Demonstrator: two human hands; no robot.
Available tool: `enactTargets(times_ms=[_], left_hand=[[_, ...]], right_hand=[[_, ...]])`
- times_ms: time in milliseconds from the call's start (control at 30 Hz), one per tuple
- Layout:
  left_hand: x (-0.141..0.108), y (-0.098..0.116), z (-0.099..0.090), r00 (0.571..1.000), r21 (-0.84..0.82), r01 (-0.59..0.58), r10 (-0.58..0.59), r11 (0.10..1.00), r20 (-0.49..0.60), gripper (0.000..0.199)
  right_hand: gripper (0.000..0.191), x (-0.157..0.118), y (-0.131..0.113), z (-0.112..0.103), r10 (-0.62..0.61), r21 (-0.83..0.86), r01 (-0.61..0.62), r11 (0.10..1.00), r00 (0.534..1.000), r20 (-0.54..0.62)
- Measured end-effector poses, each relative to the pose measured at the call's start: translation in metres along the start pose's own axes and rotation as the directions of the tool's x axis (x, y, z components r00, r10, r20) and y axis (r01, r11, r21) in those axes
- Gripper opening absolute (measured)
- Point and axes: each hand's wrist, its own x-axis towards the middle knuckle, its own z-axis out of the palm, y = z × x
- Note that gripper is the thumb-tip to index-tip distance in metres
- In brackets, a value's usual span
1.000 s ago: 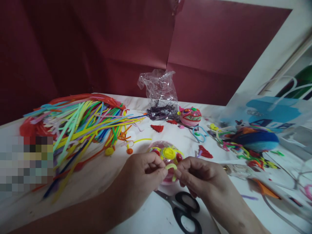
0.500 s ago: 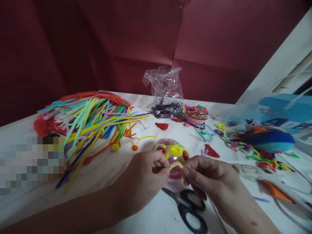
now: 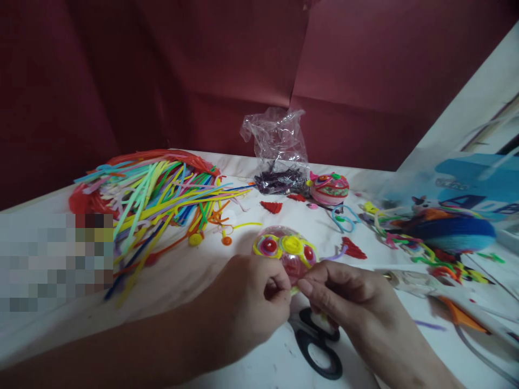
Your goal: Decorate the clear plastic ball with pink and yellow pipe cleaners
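A short pale yellow pipe cleaner runs between my two hands, mostly hidden by the fingers. My left hand pinches one end, its fingers curled. On the other side, my right hand grips it between thumb and forefinger, with a bit of yellow showing below the fingers. Just behind them sits a clear plastic ball decorated with yellow coils and red round spots; the hands cover its lower part. Black-handled scissors lie under the hands, their blades hidden.
A heap of colourful pipe cleaners lies at left. Behind are a clear bag and a pink decorated ball. Red triangular pieces lie nearby. At right are a glue gun and blue yarn.
My hands have drawn closer together, and less of the pipe cleaner shows between them; before, it arched in front of the ball. The view has shifted slightly.
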Motion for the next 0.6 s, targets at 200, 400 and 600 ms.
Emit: enactTargets(times_ms=[200, 400, 600], left_hand=[[-0.001, -0.004, 0.004, 0.991, -0.203, 0.135, -0.127, 0.970, 0.051, 0.006], [-0.005, -0.006, 0.007, 0.983, -0.399, 0.185, -0.168, 0.898, 0.079, 0.007], [-0.009, 0.005, 0.004, 0.948, -0.450, 0.318, -0.278, 0.834, 0.155, 0.006]], right_hand=[[0.032, -0.013, -0.003, 0.011, -0.137, -0.044, 0.132, 0.990, 0.979, -0.152], [0.027, -0.017, -0.004, 0.017, -0.191, -0.014, 0.193, 0.981, 0.951, -0.242], [0.027, -0.021, 0.000, 0.010, -0.285, -0.079, 0.273, 0.959, 0.924, -0.255]])
